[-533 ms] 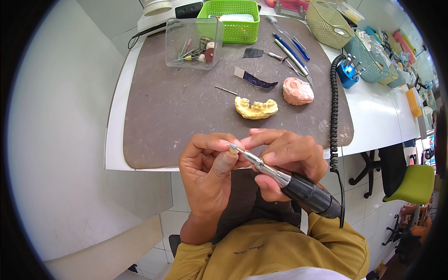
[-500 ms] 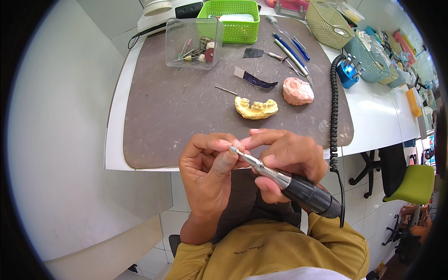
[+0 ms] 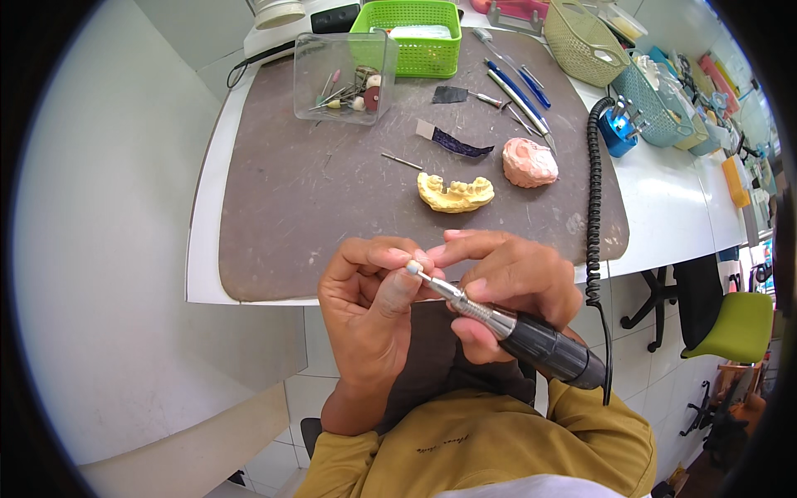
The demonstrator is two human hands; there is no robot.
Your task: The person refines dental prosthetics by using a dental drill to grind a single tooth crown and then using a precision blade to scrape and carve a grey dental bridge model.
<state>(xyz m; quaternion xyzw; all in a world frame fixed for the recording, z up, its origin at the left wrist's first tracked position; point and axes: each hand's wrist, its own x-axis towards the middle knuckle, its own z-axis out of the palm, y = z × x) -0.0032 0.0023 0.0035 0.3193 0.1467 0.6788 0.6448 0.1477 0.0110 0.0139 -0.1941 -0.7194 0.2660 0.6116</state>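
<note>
Tip (image 3: pixel 412 269) dips lower — left hand (image 3: pixel 365 311) pinching the tiny piece (image 3: pixel 415 263), right hand (image 3: pixel 531 270) gripping the handpiece (image 3: pixel 548 347) — grinding, probably; steadiness needed next.

Bright light leaves glare on the glossy white tabletop (image 3: pixel 664 207) at right. Fisheye distortion curves straight edges toward the rim, and black fills the corners.

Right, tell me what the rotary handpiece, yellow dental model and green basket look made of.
Rotary handpiece: shiny silver front, likely metal by its reflections; black ridged rear, probably plastic.
Yellow dental model: likely plaster, from its dull, chalky surface.
Green basket: probably glossy moulded plastic, from its even, perforated walls.
</note>
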